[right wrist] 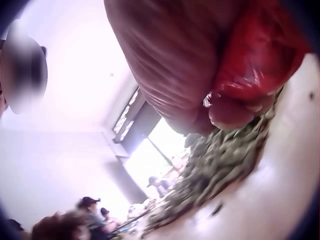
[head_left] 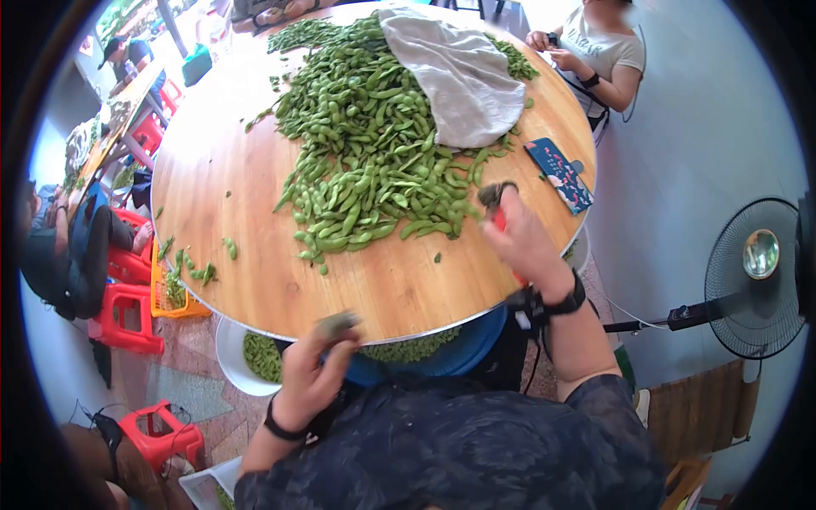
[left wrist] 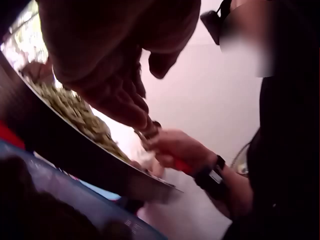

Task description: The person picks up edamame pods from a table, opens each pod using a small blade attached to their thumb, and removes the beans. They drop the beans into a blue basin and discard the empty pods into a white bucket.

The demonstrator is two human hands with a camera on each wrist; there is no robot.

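Note:
A large heap of green soybean pods [head_left: 365,153] covers much of the round wooden table [head_left: 229,183]. My right hand [head_left: 524,238] grips a red-handled tool [right wrist: 265,55] near the heap's right front edge; its working end is mostly hidden by the hand. Dark, blurred fingertips of that hand reach toward the nearest pods. At the table's front edge, my left hand [head_left: 313,378] hovers with relaxed fingers, their tips blurred and dark, and no held thing shows. Below the edge, a blue basin [head_left: 489,340] contains green pods.
A white cloth [head_left: 459,81] lies over part of the heap. On the table's right sits a dark blue patterned case [head_left: 557,176]. A white tub [head_left: 234,365] stands at lower left, near red stools [head_left: 127,319]. A fan [head_left: 748,293] stands at right. Another person [head_left: 614,64] sits across.

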